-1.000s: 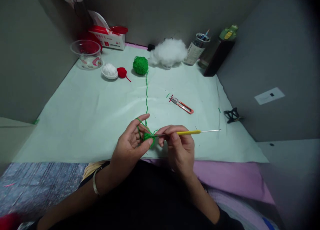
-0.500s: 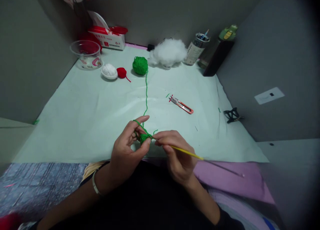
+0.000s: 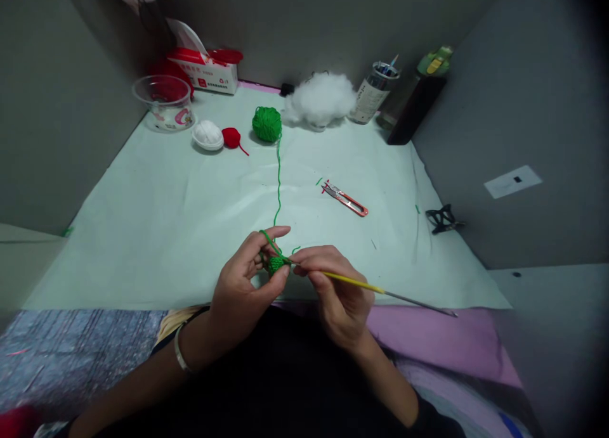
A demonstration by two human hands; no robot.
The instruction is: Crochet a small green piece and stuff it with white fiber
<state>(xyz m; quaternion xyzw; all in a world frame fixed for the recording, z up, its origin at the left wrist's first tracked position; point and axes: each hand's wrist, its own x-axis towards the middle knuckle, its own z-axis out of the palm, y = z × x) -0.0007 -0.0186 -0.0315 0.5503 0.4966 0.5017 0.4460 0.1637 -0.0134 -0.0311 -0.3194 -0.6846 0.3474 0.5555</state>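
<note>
Between the thumb and fingers of my left hand (image 3: 247,283) is a small green crocheted piece (image 3: 276,264), with green yarn looped over the raised index finger. My right hand (image 3: 339,292) grips a crochet hook (image 3: 354,281) by its yellow handle; its thin grey end points down to the right, and the other tip meets the green piece. A strand of yarn (image 3: 278,178) runs from the green ball (image 3: 267,124) down to my left hand. Both hands are close together over the table's front edge.
Orange thread snips (image 3: 349,201) lie on the covered table (image 3: 166,235). Behind are a white yarn ball (image 3: 208,135), a red ball (image 3: 231,138), a plastic tub (image 3: 171,115), a tissue box (image 3: 214,77), white stuffing (image 3: 321,99), a pen can (image 3: 371,96) and a bottle (image 3: 419,102). A black clip (image 3: 442,219) lies right.
My left hand has shifted slightly to the right, its index finger with it. The hook's far end has swung up and a little to the left.
</note>
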